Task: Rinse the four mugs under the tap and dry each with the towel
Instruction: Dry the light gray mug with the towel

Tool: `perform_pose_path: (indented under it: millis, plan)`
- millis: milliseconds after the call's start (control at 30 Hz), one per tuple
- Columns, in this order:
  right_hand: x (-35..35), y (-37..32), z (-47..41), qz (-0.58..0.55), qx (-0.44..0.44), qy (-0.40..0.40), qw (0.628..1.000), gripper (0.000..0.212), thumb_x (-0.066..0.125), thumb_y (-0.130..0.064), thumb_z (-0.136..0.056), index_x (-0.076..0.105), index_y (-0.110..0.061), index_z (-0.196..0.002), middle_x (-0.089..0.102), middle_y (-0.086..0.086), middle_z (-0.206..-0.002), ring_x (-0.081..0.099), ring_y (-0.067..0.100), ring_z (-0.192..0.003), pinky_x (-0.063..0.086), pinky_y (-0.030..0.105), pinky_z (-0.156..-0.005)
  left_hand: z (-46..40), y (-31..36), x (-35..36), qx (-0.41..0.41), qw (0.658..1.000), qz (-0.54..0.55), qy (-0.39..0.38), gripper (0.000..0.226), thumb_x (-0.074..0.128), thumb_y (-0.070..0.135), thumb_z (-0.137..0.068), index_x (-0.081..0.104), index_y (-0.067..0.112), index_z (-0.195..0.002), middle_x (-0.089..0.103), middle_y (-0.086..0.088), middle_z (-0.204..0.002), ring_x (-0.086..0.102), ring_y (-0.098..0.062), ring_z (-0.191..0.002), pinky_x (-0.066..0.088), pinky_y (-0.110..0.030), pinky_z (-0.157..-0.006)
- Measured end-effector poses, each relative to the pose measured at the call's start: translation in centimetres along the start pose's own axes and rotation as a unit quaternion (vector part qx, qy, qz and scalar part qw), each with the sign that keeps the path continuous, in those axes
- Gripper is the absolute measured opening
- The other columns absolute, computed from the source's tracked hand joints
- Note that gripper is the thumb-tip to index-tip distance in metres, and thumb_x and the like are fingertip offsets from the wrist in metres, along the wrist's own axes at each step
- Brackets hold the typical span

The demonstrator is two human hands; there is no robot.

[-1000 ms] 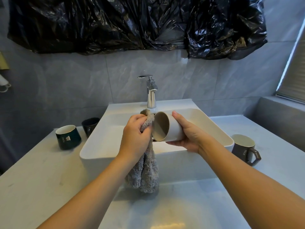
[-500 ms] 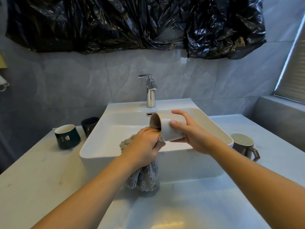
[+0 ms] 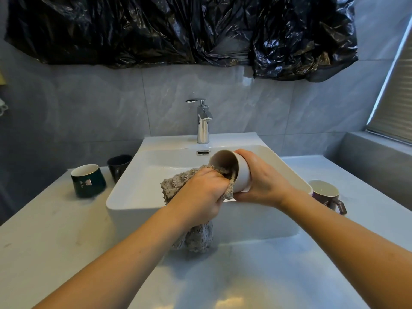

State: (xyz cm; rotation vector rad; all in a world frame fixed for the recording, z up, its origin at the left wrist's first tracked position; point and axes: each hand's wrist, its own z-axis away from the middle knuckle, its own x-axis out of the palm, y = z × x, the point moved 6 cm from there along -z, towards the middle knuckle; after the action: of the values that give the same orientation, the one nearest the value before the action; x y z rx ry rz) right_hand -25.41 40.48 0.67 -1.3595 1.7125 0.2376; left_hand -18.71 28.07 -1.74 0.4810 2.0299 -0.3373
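Partly hidden towel (image 3: 178, 184), fingers inside white mug (image 3: 242, 172)

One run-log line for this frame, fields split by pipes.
step: drying inside white mug | left hand: grips towel, pushed into mug | right hand: holds mug tilted over sink | tap: no water seen

We saw a sink (image 3: 124, 197) sitting on the tabletop (image 3: 55, 237), with the tap (image 3: 203, 123) behind its bowl. Two mugs (image 3: 88, 180) (image 3: 118, 165) stood on the tabletop left of the sink, another mug (image 3: 326, 195) to its right. Over the bowl, our right hand (image 3: 260, 181) held a tilted mug (image 3: 234, 169); our left hand (image 3: 200, 195) pushed a towel (image 3: 178, 184) into its mouth.
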Motion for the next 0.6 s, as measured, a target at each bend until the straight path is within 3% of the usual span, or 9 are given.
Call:
perform_pose_path:
  millis: [133,233,300,433,500,600]
  plan:
    - [0.6,0.7,0.8,0.004,-0.004,0.059,0.998,0.095,0.089,-0.043,-0.055,0.042,-0.021,-0.135,0.054,-0.003,-0.128,0.054,0.016,-0.111,0.051,0.039,-0.095,0.4,0.0,-1.7,0.006,0.999,0.033,-0.031,0.039,0.043,0.016,-0.078,0.062,0.017,-0.112,0.062,0.003,-0.122,0.044,-0.020,-0.126,0.025,-0.037,-0.113]
    - [0.8,1.2,1.2,0.014,-0.007,0.099,0.995,0.096,0.085,-0.048,-0.057,0.041,-0.015,-0.136,0.055,0.002,-0.129,0.055,0.019,-0.112,0.051,0.040,-0.095,1.0,-0.6,-2.8,-0.001,0.997,-0.080,-0.023,0.057,0.032,0.027,-0.079,0.053,0.017,-0.130,0.052,0.004,-0.142,0.032,-0.019,-0.132,0.016,-0.038,-0.110]
    - [0.9,1.4,1.1,0.022,-0.015,0.107,0.994,0.097,0.089,-0.041,-0.057,0.041,-0.011,-0.136,0.054,0.005,-0.129,0.055,0.020,-0.113,0.051,0.043,-0.096,1.1,-0.2,-3.3,0.044,0.988,-0.145,0.013,0.054,0.037,0.022,-0.079,0.053,0.014,-0.129,0.055,0.000,-0.138,0.039,-0.023,-0.126,0.021,-0.038,-0.106]
    - [0.8,1.4,0.7,0.018,-0.024,0.100,0.995,0.097,0.090,-0.039,-0.057,0.040,-0.016,-0.136,0.054,0.003,-0.130,0.055,0.021,-0.113,0.051,0.043,-0.095,1.0,0.1,-4.2,0.147,0.970,-0.173,0.083,0.030,0.043,0.007,-0.084,0.051,0.016,-0.112,0.065,-0.001,-0.116,0.054,-0.027,-0.116,0.033,-0.037,-0.101]
    - [0.6,1.2,0.4,0.016,-0.043,0.103,0.994,0.095,0.089,-0.038,-0.057,0.038,-0.021,-0.134,0.055,0.005,-0.128,0.056,0.023,-0.112,0.051,0.042,-0.095,0.7,-0.8,-3.6,0.134,0.973,-0.184,0.039,0.030,0.040,0.010,-0.084,0.057,0.018,-0.108,0.065,0.004,-0.116,0.052,-0.023,-0.122,0.028,-0.039,-0.104]
    - [0.3,0.9,0.0,0.039,-0.066,0.102,0.992,0.092,0.089,-0.037,-0.058,0.039,-0.020,-0.133,0.057,0.006,-0.126,0.056,0.024,-0.109,0.051,0.042,-0.094,0.0,-1.7,-2.3,0.109,0.976,-0.175,-0.062,0.045,0.040,0.019,-0.075,0.058,0.027,-0.116,0.056,0.010,-0.133,0.037,-0.016,-0.136,0.020,-0.052,-0.108]
